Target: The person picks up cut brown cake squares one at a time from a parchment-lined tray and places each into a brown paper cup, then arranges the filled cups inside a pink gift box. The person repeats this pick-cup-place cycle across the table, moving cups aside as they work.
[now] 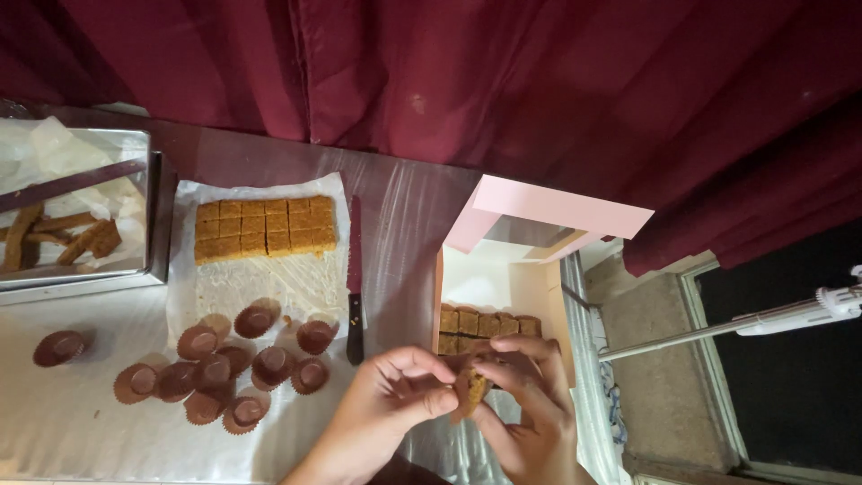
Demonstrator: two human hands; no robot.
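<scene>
My left hand (391, 400) and my right hand (530, 404) meet at the bottom centre, both pinching one brown square sweet in a paper cup (470, 389). They hover over the front of an open pink box (503, 278) whose lid stands up at the back. Inside the box lies a row of cut brown squares (485, 325). A slab of cut brown squares (265, 229) rests on white paper (260, 287) to the left.
Several empty brown paper cups (224, 368) are scattered on the paper, one apart (58, 348) at far left. A dark-handled knife (356, 278) lies beside the slab. A metal tray (81, 211) holds brown trimmings. Dark red curtains (449, 72) hang behind.
</scene>
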